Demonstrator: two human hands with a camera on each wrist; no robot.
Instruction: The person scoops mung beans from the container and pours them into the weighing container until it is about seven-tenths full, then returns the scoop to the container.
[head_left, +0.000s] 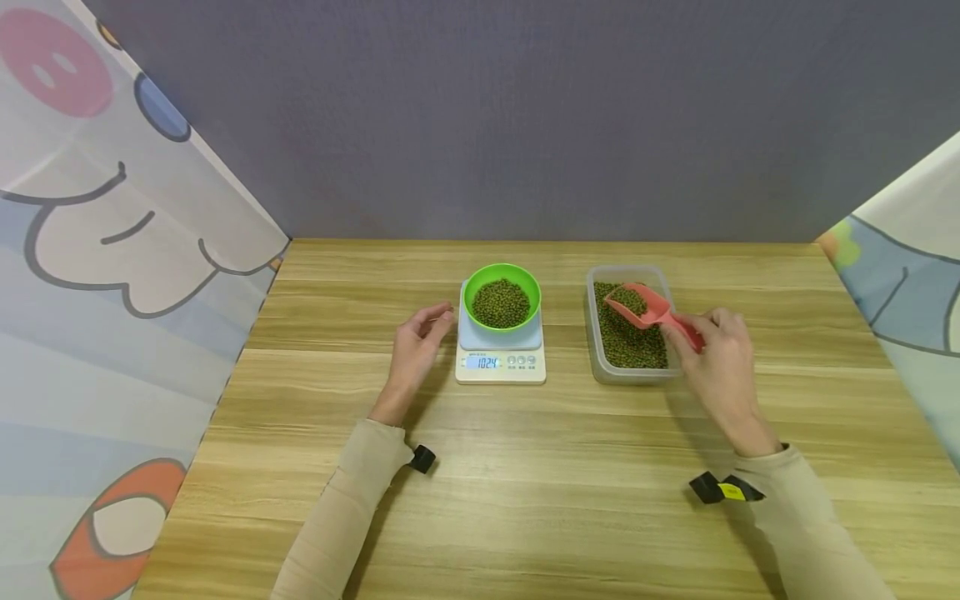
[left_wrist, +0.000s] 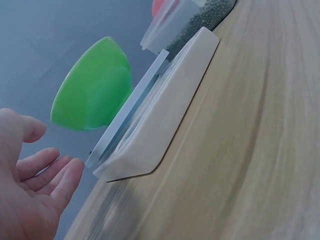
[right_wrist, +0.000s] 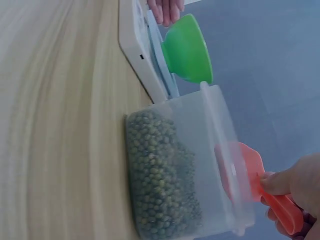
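My right hand (head_left: pixel 717 360) grips the handle of a pink scoop (head_left: pixel 658 310), which carries a load of green mung beans (head_left: pixel 628 301). The scoop is over a clear plastic container (head_left: pixel 597 367) partly filled with the same beans; in the right wrist view its bowl shows partly through the container wall (right_wrist: pixel 200 120). On a white digital scale (head_left: pixel 501 374) stands a green bowl (head_left: pixel 534 312) holding beans. The scale's display seems to read 102.4. Beside the scale's left edge, my left hand (head_left: pixel 418 348) holds nothing, its fingers relaxed and apart from the bowl (left_wrist: pixel 92 90).
The wooden table (head_left: pixel 525 500) runs back to a dark grey panel (head_left: pixel 525 125). Cartoon-printed cloth (head_left: pixel 112 250) hangs at the left, and similar cloth (head_left: pixel 915 292) at the right. The container stands a short gap to the right of the scale.
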